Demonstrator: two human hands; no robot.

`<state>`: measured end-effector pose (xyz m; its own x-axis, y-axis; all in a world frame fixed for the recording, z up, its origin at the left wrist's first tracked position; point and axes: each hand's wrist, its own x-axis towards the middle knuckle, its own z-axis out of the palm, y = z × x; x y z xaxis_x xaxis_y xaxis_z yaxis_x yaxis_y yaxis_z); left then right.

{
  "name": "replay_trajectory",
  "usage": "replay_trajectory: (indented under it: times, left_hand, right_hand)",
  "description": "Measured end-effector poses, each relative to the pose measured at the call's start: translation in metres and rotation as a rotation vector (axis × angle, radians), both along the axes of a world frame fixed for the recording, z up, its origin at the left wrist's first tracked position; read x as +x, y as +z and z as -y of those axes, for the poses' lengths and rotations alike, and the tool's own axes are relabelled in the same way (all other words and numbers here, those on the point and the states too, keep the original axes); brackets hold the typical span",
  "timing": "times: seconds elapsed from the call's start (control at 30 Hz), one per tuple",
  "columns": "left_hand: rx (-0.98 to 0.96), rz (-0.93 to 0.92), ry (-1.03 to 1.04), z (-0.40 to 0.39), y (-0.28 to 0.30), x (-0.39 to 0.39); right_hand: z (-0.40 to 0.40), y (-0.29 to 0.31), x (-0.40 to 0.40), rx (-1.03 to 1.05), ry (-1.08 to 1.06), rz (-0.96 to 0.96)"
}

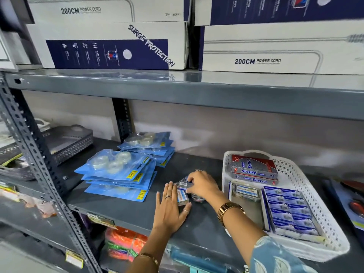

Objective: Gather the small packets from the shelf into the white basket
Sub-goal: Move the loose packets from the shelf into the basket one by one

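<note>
A cluster of small packets (182, 196) lies on the dark grey shelf (137, 211), just left of the white basket (307, 196). My right hand (201, 185) curls over the top of the cluster, its fingers closed on one small packet. Pressed flat on the shelf, my left hand (170, 208) touches the packets' left side with spread fingers. Inside the basket are a tray of blue and white packets (289, 211), two red and grey boxes (254, 169), and more small packets (245, 192).
Two stacks of blue tape blister packs (120, 174) lie left of the packets. A grey basket (67, 142) stands further left behind the slotted upright (39, 154). Power cord boxes (110, 44) fill the shelf above. Orange items (124, 243) sit below.
</note>
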<state>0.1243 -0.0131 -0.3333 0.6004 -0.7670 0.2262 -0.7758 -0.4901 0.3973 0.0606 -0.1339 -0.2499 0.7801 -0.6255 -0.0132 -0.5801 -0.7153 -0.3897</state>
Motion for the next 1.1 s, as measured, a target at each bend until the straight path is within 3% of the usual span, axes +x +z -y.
replay_trajectory:
  times: [0.23,0.37,0.47,0.6,0.7,0.9,1.1]
  left_hand:
    - [-0.02,-0.019,-0.018,-0.001,-0.001,0.003]
    - [-0.018,-0.017,-0.009,-0.002,-0.002,0.003]
    - [-0.031,-0.008,-0.012,-0.003,0.0,0.003]
    - [-0.012,0.048,-0.059,-0.004,0.001,-0.002]
    - [0.012,0.076,-0.119,-0.001,0.003,-0.014]
    - [0.057,0.109,-0.24,0.02,0.002,-0.068]
    - [0.046,0.028,-0.196,0.035,0.005,-0.103]
  right_hand:
    - [0.003,-0.005,0.012,-0.019,0.043,-0.028]
    - [0.009,0.001,0.003,0.057,-0.02,0.117]
    - [0.021,0.013,-0.008,0.33,-0.128,0.322]
    - [0.034,0.033,-0.035,0.925,-0.341,0.561]
    - [0.046,0.039,-0.067,1.077,-0.369,0.629]
    - [0.062,0.038,-0.15,1.093,-0.483,0.667]
    - [0.07,0.029,-0.225,0.903,-0.726,0.823]
